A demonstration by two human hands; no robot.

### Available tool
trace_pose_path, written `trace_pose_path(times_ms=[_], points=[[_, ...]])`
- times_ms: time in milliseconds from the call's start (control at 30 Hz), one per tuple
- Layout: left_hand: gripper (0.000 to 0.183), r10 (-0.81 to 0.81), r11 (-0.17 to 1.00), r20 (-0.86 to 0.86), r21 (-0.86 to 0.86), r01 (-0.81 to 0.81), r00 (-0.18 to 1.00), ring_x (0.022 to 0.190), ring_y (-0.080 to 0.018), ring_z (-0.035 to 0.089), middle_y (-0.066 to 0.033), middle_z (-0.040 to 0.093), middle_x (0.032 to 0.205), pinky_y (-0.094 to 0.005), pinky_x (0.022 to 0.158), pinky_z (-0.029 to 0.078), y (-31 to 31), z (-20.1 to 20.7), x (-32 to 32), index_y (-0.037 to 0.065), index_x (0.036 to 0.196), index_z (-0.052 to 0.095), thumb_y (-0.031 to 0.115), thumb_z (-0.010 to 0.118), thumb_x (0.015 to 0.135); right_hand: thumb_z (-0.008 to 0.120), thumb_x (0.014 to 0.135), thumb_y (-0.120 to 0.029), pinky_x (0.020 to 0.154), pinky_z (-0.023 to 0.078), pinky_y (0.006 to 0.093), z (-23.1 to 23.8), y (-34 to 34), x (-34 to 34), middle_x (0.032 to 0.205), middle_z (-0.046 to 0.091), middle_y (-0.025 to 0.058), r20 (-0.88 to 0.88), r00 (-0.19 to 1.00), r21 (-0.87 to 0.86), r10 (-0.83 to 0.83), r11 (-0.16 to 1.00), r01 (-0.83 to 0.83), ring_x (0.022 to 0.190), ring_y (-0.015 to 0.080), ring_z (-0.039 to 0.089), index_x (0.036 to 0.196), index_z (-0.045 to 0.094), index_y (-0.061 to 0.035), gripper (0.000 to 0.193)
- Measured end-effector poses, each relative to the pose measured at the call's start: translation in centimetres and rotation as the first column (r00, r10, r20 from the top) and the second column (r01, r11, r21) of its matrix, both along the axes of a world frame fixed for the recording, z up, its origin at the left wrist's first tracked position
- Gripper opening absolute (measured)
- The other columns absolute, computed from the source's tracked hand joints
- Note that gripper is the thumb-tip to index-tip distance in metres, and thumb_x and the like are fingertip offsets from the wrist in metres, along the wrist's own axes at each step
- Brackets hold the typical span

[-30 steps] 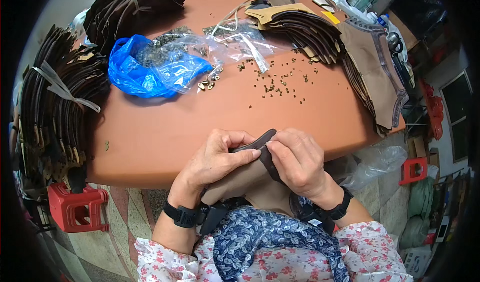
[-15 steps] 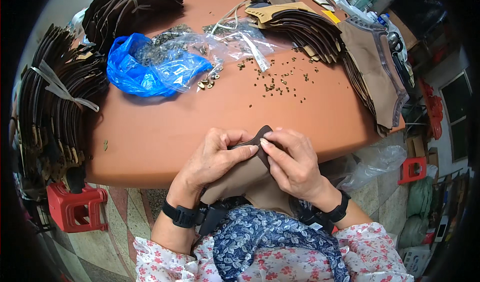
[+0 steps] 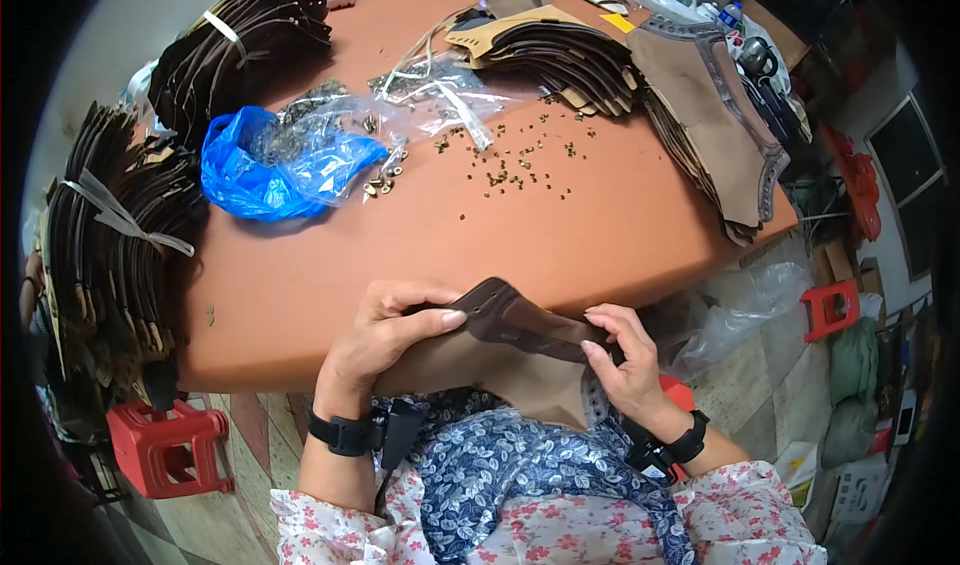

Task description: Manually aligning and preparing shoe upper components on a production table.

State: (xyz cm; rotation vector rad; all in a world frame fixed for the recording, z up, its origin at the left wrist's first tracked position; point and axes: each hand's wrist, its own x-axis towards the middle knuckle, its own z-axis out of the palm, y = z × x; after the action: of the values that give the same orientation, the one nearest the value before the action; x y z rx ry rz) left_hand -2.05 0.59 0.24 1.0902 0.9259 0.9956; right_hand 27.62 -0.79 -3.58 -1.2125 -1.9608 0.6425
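Observation:
A brown leather shoe upper (image 3: 500, 360) with a darker trim band lies across my lap, held up at the table's near edge. My left hand (image 3: 385, 330) pinches its left side, thumb on top near the dark pointed corner and fingers behind. A small hole shows in the trim by that corner. At the other end of the trim, my right hand (image 3: 628, 363) has its thumb against the upper's edge and its fingers curled beside it. A row of eyelets runs down the upper's right end, below my right hand.
Small brass eyelets (image 3: 515, 170) lie scattered mid-table. Beside them rests a blue plastic bag (image 3: 235, 170) with clear bags of metal parts. Stacks of leather pieces (image 3: 115, 235) stand left, and more uppers (image 3: 705, 115) lie right. Red stools (image 3: 165, 450) flank the table.
My right hand has moved right and down from the pointed corner to the trim's other end. The upper is now spread wider, and my left hand has shifted slightly left and down.

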Motion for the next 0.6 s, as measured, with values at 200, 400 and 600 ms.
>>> trace_pose_path(times_ms=[200,400,600], points=[[0.015,-0.074,0.990,0.047,0.121,0.068,0.996,0.075,-0.0120,0.059,-0.0077,0.067,0.081,-0.0240,0.068,0.045,-1.5,-0.5,-0.2,-0.003,0.094,0.071,-0.002,0.067,0.080,0.072,0.079,-0.010,0.081,0.048,0.0289,-1.0,1.1,1.2,0.097,0.065,0.0094,-0.091,0.995,-0.455,0.027,0.888,-0.065,0.089,0.0177,0.061,0.106,0.062,0.0028,0.031],[0.018,-0.059,0.989,0.001,0.139,0.058,0.998,0.073,-0.0125,0.056,-0.0070,0.064,0.079,-0.0242,0.065,0.041,-3.5,-0.5,-2.2,-0.004,0.093,0.071,-0.004,0.070,0.075,0.071,0.079,0.001,0.074,0.049,0.0219,2.0,2.4,3.5,0.089,0.065,-0.0001,-0.416,0.909,-0.480,-0.020,0.854,-0.200,0.083,0.0062,0.059,0.098,0.066,-0.0004,0.020],[0.052,-0.192,0.961,-0.330,0.129,0.246,0.924,0.102,-0.0231,0.061,-0.0154,0.064,0.109,-0.0325,0.089,0.047,-5.0,2.7,-2.6,-0.002,0.117,0.062,0.014,0.080,0.071,0.068,0.077,-0.001,0.068,0.050,0.0279,13.5,4.4,1.5,0.082,0.066,0.0105,0.063,0.957,-0.028,0.283,0.959,-0.282,0.075,0.0179,0.065,0.098,0.064,0.0003,0.021]])
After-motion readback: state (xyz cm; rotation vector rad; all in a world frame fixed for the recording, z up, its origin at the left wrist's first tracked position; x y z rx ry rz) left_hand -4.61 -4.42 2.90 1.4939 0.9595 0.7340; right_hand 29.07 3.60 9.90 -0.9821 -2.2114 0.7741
